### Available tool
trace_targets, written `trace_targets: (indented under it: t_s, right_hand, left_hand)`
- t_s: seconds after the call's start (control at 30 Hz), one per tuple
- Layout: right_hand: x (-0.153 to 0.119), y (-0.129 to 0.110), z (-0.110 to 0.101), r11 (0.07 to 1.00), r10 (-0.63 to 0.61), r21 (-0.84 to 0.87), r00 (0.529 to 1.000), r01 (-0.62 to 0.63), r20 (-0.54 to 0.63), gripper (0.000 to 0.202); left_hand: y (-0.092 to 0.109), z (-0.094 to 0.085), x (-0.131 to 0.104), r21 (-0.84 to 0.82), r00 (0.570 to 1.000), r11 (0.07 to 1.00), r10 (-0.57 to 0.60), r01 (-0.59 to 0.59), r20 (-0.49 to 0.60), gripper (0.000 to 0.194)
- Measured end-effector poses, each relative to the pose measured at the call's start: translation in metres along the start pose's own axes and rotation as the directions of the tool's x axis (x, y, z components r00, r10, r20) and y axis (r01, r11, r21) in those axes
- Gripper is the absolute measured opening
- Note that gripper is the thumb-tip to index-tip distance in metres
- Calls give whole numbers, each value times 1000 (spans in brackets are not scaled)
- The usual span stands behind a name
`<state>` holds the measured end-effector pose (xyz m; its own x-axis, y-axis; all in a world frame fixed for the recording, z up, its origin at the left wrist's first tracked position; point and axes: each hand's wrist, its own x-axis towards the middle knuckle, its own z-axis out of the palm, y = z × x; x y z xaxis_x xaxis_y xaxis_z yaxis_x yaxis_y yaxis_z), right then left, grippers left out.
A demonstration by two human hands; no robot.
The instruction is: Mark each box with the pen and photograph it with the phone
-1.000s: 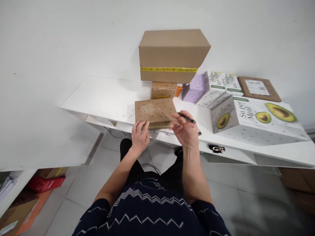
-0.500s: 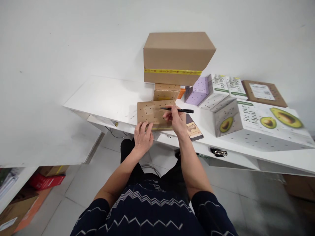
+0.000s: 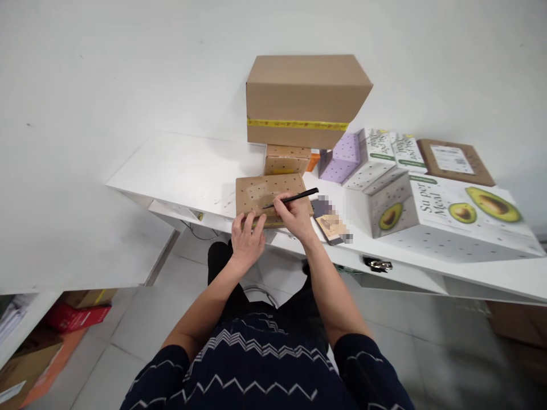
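A black pen is pinched in my right hand, its tip pointing left at the top of a small brown cardboard box with dark dots. Whether the tip touches the cardboard I cannot tell. My left hand rests its spread fingers along the near edge of that box, where yellow tape shows. Just right of the box lies a flat item with a tan picture, partly blurred out. Another dotted brown box stands right behind, beneath a large cardboard box with yellow tape.
White avocado-print boxes, a purple box and a labelled brown box stand on the right of the narrow white table. A metal clip-like object sits at its front edge. Lower left, a shelf holds a red box.
My right hand has moved left and down over the box, bringing the pen tip closer to my left fingers. The left hand stays on the box edge.
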<state>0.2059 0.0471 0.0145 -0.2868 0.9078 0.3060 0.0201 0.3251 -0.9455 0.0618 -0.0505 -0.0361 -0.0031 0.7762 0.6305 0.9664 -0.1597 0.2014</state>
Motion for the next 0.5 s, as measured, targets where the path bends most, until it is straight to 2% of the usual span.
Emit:
trace_targets:
  t_s: [0.2, 0.5]
  right_hand:
    - [-2, -1, 0, 993, -37, -110, 999, 39, 24, 27]
    - [-1, -12, -1, 974, -73, -212, 996, 84, 58, 26]
  left_hand:
    - [1, -1, 0, 51, 999, 998, 32, -30, -32, 46]
    - [1, 0, -1, -29, 999, 999, -26, 27, 30, 45]
